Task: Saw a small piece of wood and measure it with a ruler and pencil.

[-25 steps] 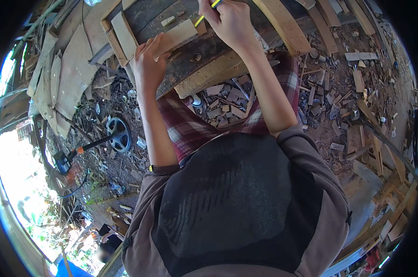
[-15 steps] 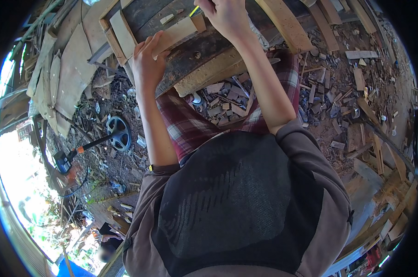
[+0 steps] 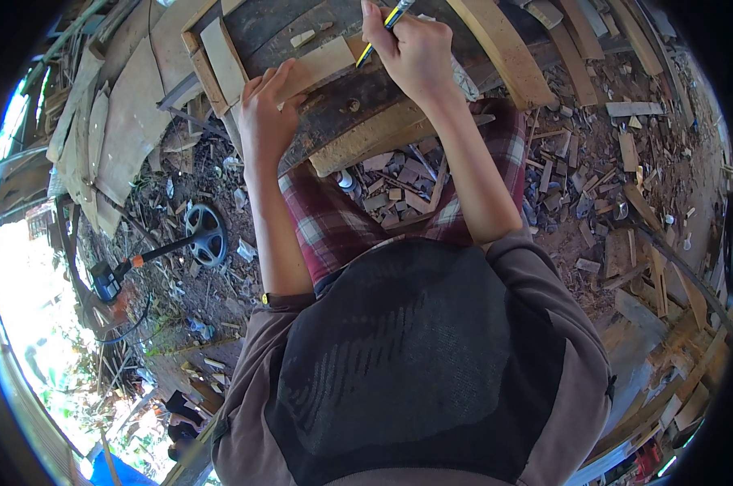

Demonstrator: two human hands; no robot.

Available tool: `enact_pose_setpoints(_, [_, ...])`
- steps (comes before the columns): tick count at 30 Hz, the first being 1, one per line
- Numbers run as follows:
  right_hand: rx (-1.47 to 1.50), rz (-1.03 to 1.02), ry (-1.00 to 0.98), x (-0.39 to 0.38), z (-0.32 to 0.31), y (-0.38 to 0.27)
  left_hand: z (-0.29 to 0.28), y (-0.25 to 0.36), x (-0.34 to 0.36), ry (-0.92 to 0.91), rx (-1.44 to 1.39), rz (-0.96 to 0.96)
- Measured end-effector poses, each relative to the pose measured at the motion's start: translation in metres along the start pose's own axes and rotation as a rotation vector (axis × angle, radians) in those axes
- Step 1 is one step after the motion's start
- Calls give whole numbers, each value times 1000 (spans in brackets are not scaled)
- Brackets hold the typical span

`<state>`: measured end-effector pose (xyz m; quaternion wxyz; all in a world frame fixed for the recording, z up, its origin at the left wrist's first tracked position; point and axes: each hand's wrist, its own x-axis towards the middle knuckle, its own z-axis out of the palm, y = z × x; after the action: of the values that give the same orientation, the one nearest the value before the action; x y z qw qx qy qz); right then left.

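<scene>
The person's right hand [image 3: 415, 53] has its grip closed around a yellow-and-dark pencil [image 3: 385, 28], held in a writing pinch with the tip angled down toward a small pale wooden block [image 3: 322, 65]. The block lies flat on a dark, weathered worktop [image 3: 366, 121], near its front edge. The left hand [image 3: 263, 113] presses on the block's near end, fingers curled over it and thumb alongside, so its grip is closed loosely on the wood to steady it.

Judging by how things lie, the marking of the block looks to be in hand: the block is placed and pinned, and the pencil tip sits at or just above its far end. Whether a line has already been drawn cannot be told, since the surface under the tip is too small and partly hidden by the hand. No cut shows on the block, so any sawing or shaping appears not yet done.

Other pale boards [image 3: 221, 53] rest on the worktop beside the block, and a long curved plank [image 3: 500, 49] leans across to the right. The ground [image 3: 609, 162] below is strewn with offcuts and chips. A dark disc-shaped tool with a long handle [image 3: 204, 235] lies on the dirt at left.

No packages, labels or signs can be made out anywhere; a small white scrap near the person's knees is too unclear to identify.
</scene>
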<state>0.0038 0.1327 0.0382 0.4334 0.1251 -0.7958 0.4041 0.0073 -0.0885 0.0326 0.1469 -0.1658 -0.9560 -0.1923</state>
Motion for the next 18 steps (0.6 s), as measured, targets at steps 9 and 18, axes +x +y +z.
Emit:
enact_pose_setpoints(9, [-25, 39, 49, 28, -4, -2, -5, 3, 2, -50, -21, -5])
enact_pose_setpoints(18, [-74, -51, 32, 8, 10, -3, -3, -1, -2, -33, 17, 5])
